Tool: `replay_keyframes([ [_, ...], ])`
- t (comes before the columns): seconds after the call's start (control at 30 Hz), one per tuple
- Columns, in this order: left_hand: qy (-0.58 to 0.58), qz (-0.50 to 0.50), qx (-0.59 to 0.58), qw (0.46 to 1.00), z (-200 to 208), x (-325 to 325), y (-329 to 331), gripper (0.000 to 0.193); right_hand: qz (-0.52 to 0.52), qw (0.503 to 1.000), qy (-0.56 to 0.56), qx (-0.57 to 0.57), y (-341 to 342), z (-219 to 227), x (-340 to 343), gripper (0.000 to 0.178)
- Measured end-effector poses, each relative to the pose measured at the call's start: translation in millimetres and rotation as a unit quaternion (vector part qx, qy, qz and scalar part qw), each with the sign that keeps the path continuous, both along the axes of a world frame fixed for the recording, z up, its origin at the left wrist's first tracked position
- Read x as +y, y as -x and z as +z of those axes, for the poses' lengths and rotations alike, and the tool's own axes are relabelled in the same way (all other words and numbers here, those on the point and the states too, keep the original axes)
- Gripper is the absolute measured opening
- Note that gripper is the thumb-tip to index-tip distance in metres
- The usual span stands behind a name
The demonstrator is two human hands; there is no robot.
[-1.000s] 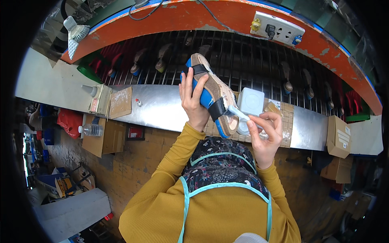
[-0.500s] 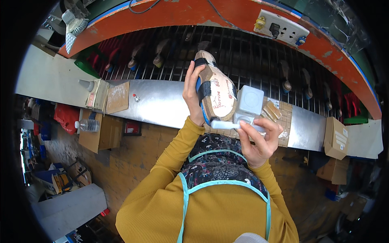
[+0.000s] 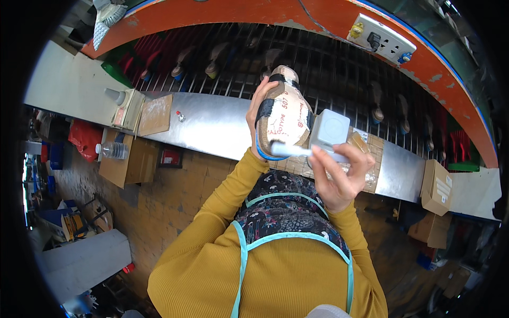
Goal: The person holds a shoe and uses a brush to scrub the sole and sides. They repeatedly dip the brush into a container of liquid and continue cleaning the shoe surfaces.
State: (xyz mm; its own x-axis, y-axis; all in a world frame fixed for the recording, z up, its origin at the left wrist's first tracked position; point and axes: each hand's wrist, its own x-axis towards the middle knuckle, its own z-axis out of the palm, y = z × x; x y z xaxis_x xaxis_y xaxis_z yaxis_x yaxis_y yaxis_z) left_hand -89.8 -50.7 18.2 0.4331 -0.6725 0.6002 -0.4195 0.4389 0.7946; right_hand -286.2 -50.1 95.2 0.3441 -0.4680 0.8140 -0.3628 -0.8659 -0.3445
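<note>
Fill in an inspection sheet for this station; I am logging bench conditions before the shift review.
Surface: metal bench, bare steel in front of a barred rack.
Job's things: shoe sole held upright, underside toward the camera; white brush handle laid across its lower end.
Clutter: grey tub, cardboard pieces, small boxes, plastic bottle.
Hands: left hand grips the sole; right hand holds the brush.
Cables: black cord plugged into the wall socket.
Surroundings: orange arched frame, shoe lasts on the rack.
</note>
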Motion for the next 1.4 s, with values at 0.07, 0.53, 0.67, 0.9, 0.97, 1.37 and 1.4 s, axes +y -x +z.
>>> replay_keyframes([
  [0.07, 0.008, -0.016, 0.043, 0.999, -3, 3, -2, 0.067, 0.061, 0.998, -0.004, 0.013, 5, 4, 4, 0.038],
  [0.53, 0.036, -0.113, 0.177, 0.977, 14, 27, 4, 0.063, -0.001, 1.000, 0.011, -0.008, 0, -9, 18, 0.038],
  [0.67, 0.022, -0.169, 0.266, 0.949, 15, 30, 6, 0.059, 0.044, 0.999, 0.005, -0.014, 2, -8, 23, 0.040],
  [0.9, 0.026, -0.211, 0.279, 0.936, 10, 28, 9, 0.068, 0.083, 0.994, -0.026, -0.059, 0, -12, 23, 0.040],
  [0.97, 0.033, -0.227, 0.280, 0.932, 14, 30, 13, 0.070, 0.053, 0.995, -0.046, -0.076, -3, -21, 21, 0.040],
  [1.37, -0.004, -0.137, 0.201, 0.970, 10, 23, 12, 0.085, -0.007, 0.999, -0.012, -0.052, 7, -24, 20, 0.041],
  [1.4, -0.005, -0.119, 0.186, 0.975, 10, 22, 12, 0.085, -0.021, 0.999, 0.008, -0.031, 7, -21, 19, 0.041],
])
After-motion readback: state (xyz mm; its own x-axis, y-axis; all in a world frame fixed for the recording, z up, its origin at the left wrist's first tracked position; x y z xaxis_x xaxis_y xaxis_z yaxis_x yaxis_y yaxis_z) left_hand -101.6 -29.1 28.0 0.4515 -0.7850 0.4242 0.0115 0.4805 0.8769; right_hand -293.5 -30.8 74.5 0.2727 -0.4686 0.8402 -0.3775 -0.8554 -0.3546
